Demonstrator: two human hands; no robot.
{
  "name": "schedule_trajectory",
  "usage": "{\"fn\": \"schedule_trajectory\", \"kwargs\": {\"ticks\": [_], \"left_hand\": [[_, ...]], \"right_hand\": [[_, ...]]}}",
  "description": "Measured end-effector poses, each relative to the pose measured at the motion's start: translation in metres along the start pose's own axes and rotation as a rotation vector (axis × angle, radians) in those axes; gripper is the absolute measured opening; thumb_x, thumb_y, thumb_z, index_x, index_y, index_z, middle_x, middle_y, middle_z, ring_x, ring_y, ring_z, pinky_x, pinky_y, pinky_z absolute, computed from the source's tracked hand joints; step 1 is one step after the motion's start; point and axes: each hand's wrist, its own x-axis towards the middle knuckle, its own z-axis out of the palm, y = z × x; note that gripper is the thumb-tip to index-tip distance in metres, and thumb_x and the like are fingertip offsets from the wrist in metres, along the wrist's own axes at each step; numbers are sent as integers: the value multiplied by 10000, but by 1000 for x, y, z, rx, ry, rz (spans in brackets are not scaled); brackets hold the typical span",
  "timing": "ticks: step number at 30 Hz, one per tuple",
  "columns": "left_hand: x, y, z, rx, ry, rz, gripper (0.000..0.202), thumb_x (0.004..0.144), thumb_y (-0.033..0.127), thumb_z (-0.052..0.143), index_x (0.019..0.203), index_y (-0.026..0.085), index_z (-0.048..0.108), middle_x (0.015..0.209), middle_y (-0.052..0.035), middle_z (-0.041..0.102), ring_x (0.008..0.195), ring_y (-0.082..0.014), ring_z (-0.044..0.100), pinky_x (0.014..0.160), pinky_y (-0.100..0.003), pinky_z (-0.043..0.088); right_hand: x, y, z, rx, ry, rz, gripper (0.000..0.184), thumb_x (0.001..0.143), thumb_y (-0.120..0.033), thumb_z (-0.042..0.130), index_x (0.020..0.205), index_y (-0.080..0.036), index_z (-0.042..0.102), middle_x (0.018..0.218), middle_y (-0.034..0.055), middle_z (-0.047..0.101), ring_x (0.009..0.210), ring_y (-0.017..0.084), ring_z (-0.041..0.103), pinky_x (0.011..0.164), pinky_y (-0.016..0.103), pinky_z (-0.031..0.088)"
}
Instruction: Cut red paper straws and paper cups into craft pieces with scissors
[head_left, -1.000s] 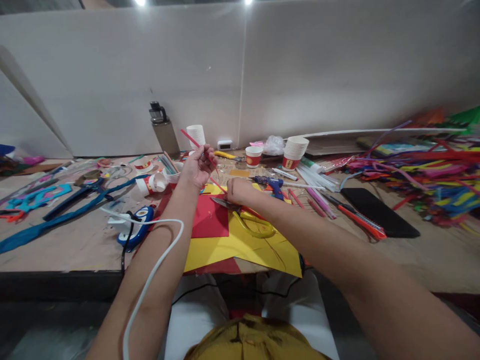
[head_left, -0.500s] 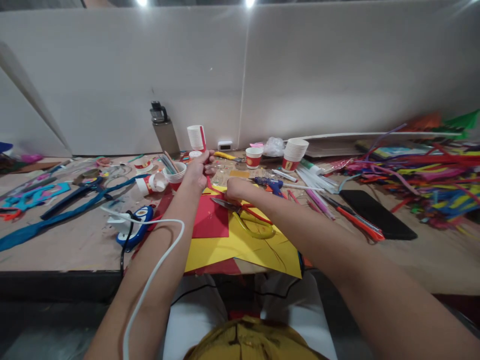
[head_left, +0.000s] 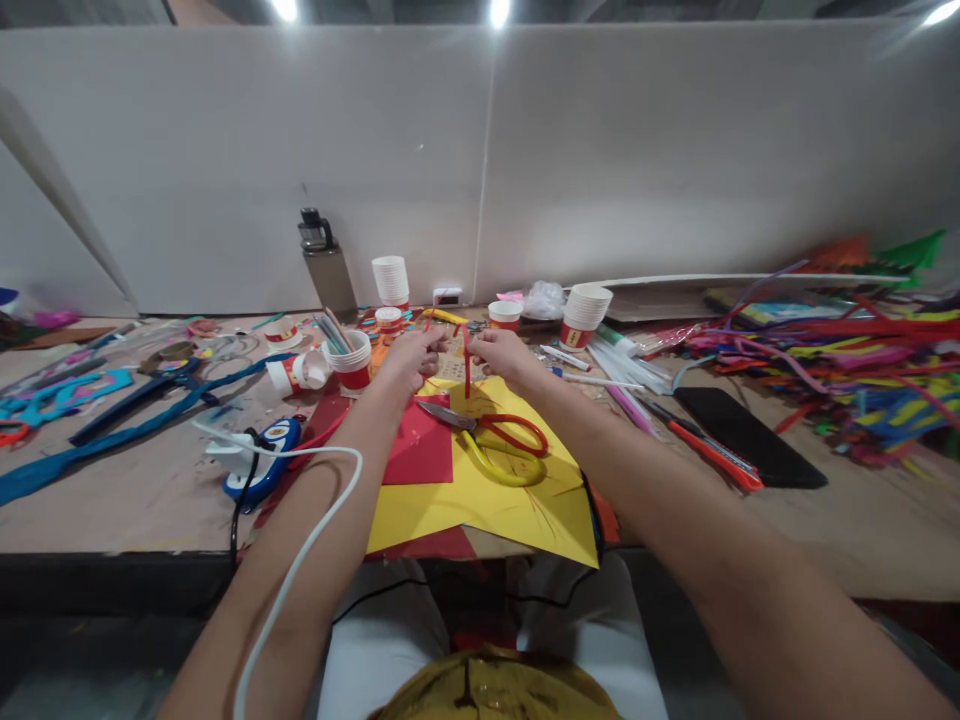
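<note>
Both hands meet above the middle of the table. My left hand [head_left: 409,357] is closed in a pinch on a thin red straw [head_left: 466,365], which bends and hangs down between the hands. My right hand [head_left: 501,353] pinches the same straw from the right side. Just below them lie scissors [head_left: 495,440] with one red and one yellow handle, on a yellow paper sheet [head_left: 487,500] that overlaps a red sheet [head_left: 420,455].
A paper cup of straws [head_left: 351,358] stands left of my hands, with cup stacks [head_left: 391,280] [head_left: 583,312] and a steel bottle [head_left: 327,266] behind. A red utility knife [head_left: 709,455] and black phone [head_left: 746,435] lie right. A white cable [head_left: 300,560] crosses my left arm.
My left hand has lowered the red straw from a raised position. My right hand has lifted off the table by the scissors and taken hold of the straw too.
</note>
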Motion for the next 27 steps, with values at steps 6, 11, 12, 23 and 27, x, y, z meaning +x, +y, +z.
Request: {"fn": "schedule_trajectory", "kwargs": {"ticks": [6,11,12,23,27], "left_hand": [[-7,-9,11,36,-204,24,225,703,273,722,699,106,571,511,49,451,322,24,238,308,-105,115],[-7,-15,13,92,-259,104,258,625,258,782,751,107,614,509,78,384,337,21,224,312,-116,114],[-6,-15,13,91,-257,109,258,624,261,782,740,107,611,510,76,386,339,20,225,312,-115,114],[-14,-17,18,157,-475,-208,279,660,305,759,753,106,586,642,3,566,354,34,266,329,-86,141],[-21,-19,23,219,-545,-256,265,695,312,735,794,110,595,637,-2,580,347,29,259,325,-94,144]], "right_hand": [[-20,0,1,253,-23,-11,99,731,-238,525,669,-170,488,578,-26,506,504,63,467,436,164,333],[-27,0,3,313,0,-44,118,729,-259,536,670,-170,486,592,-32,511,540,70,473,472,170,338],[-28,1,2,324,15,-51,133,736,-286,541,694,-171,489,624,-29,527,554,71,478,483,172,345],[-27,16,-9,521,-60,-198,414,783,-546,509,680,-152,581,549,-25,506,526,81,456,509,201,338],[-31,15,-14,597,-100,-174,357,757,-482,575,722,-131,630,519,-23,523,458,69,447,462,196,326]]}}
